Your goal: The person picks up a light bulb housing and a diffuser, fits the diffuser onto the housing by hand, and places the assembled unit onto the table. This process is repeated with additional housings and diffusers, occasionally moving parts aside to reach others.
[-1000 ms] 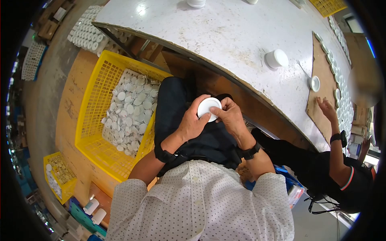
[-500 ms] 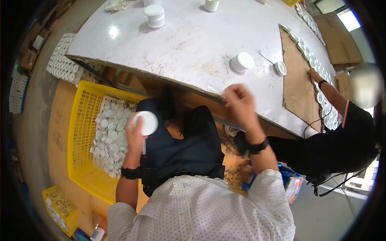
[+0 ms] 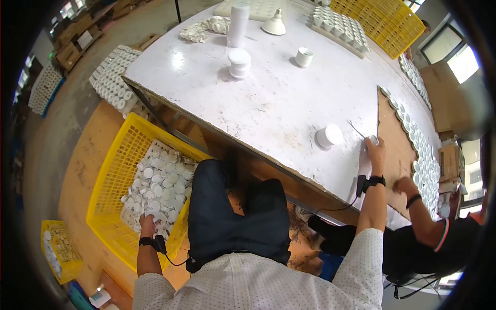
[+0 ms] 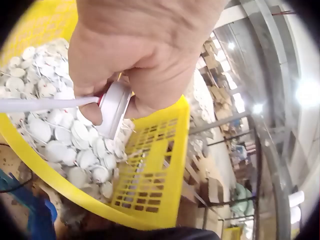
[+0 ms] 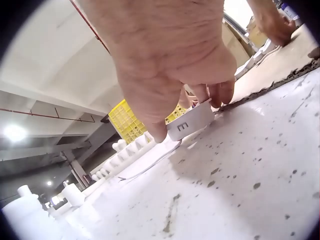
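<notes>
Over yellow basket (image 4: 65, 187), disc (image 4: 114, 107) in left hand (image 4: 135, 55)

You are wearing a white, dark-dotted, short-sleeved shirt (image 3: 235, 284) and dark trousers (image 3: 237, 227); black wristbands (image 3: 376, 181) are carrying black cameras (image 3: 360, 186), trailing black cables (image 3: 338, 208).

Head view is running bright: window (image 3: 463, 59) blowing out at upper right, tabletop (image 3: 279, 113) catching a glare spot, other person's head (image 3: 469, 111) smearing. Fisheye is bending edges, corners are going black in all views. Left wrist: overhead lamp (image 4: 307, 93) flaring, far background softening. Right wrist: ceiling light (image 5: 15, 132) glaring at left, white cylinders (image 5: 25, 217) washing out, right hand (image 5: 170, 62) throwing soft shadow over the tabletop.
</notes>
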`<state>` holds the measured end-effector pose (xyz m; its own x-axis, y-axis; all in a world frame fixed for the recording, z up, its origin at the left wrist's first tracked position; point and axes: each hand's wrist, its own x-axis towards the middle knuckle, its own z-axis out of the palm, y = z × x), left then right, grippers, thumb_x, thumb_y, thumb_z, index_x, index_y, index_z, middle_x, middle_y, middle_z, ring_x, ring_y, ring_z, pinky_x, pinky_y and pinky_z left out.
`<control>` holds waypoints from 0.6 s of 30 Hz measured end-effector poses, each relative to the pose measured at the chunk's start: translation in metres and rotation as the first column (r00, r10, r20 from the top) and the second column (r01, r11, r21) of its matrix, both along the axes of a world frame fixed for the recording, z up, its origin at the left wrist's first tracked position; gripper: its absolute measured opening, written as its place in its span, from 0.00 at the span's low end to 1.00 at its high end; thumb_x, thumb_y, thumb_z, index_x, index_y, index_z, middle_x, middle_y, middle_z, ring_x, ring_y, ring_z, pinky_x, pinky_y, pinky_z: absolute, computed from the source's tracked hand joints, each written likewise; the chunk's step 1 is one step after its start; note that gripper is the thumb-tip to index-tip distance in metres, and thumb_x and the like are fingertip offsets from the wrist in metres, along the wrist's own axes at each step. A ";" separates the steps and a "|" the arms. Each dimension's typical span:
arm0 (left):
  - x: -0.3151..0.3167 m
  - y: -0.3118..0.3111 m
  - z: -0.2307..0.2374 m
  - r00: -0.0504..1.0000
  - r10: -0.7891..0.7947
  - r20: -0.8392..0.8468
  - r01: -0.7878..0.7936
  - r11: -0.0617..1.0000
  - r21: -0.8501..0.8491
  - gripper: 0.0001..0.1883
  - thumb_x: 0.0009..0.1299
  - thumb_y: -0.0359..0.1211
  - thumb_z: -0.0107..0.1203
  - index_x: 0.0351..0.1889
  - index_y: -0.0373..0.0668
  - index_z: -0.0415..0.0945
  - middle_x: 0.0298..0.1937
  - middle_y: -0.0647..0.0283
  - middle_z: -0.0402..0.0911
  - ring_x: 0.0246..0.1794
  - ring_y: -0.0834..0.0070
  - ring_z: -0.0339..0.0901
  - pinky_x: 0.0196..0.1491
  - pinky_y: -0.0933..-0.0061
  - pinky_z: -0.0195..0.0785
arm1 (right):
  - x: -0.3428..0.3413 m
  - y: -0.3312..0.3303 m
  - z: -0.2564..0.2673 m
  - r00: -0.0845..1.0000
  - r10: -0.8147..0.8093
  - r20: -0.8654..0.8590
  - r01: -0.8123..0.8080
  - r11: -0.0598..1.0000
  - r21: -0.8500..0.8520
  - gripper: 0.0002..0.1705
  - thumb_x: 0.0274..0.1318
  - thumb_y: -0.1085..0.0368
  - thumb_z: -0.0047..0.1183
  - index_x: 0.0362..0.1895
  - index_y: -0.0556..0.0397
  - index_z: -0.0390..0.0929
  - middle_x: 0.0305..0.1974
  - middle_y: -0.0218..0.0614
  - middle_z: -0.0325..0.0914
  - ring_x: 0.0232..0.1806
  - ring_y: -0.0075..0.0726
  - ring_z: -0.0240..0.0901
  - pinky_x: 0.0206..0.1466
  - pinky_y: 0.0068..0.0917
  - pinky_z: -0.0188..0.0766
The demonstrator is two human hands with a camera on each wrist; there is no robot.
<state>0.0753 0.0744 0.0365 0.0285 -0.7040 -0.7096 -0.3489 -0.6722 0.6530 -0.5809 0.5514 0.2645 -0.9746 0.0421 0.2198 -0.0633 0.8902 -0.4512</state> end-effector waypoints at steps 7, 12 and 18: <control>-0.016 -0.005 0.001 0.967 -0.170 0.188 0.198 0.970 -0.143 0.26 0.59 0.31 0.54 0.56 0.33 0.64 0.45 0.56 0.73 0.35 0.71 0.71 0.33 0.75 0.66 | 0.024 0.008 -0.004 0.969 -0.056 -0.242 -0.046 0.917 -0.396 0.39 0.42 0.52 0.62 0.56 0.60 0.66 0.53 0.49 0.69 0.55 0.44 0.67 0.56 0.33 0.63; -0.173 0.052 0.142 0.739 -0.573 -0.354 0.475 0.816 -0.328 0.23 0.62 0.24 0.54 0.55 0.34 0.64 0.57 0.53 0.68 0.56 0.66 0.68 0.50 0.72 0.66 | 0.152 -0.070 0.029 0.756 0.589 -0.287 -0.651 0.724 -0.229 0.42 0.34 0.69 0.68 0.57 0.56 0.63 0.49 0.40 0.69 0.48 0.36 0.68 0.50 0.30 0.66; -0.256 0.153 0.197 -0.006 -0.736 -0.677 0.814 0.389 -0.430 0.41 0.55 0.17 0.53 0.66 0.40 0.46 0.64 0.52 0.58 0.62 0.65 0.62 0.55 0.72 0.64 | 0.255 -0.149 0.029 0.188 0.978 -0.094 -0.960 0.163 -0.227 0.49 0.24 0.66 0.70 0.59 0.52 0.62 0.53 0.43 0.68 0.53 0.52 0.64 0.55 0.39 0.64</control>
